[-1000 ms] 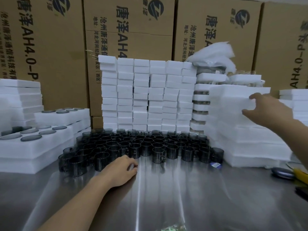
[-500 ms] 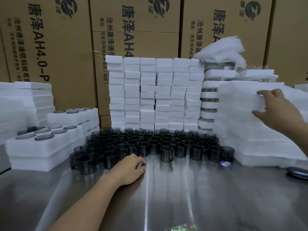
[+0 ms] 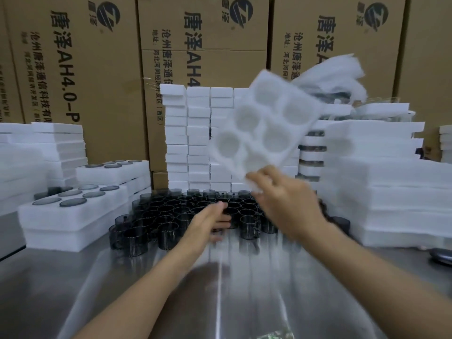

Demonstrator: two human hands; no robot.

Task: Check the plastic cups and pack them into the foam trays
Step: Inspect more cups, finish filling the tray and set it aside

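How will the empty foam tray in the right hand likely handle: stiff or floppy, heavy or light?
Probably very light: the right hand holds the foam tray up by one edge alone. Likely fairly stiff, since it looks flat while tilted in the air. The foam may dent under a hard pinch.

Cardboard boxes, black print running sideways: "唐泽AH4.0-P". Smaller lines: "沧州唐泽通信科技有…", "地址:河北河间经济开发区(西区)". Round logo captioned "唐泽".

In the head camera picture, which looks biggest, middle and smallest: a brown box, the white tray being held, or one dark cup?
1. Brown box.
2. White tray, pinched by the right hand.
3. Dark cup.
The tray is nearer the camera yet looks smaller than the box.
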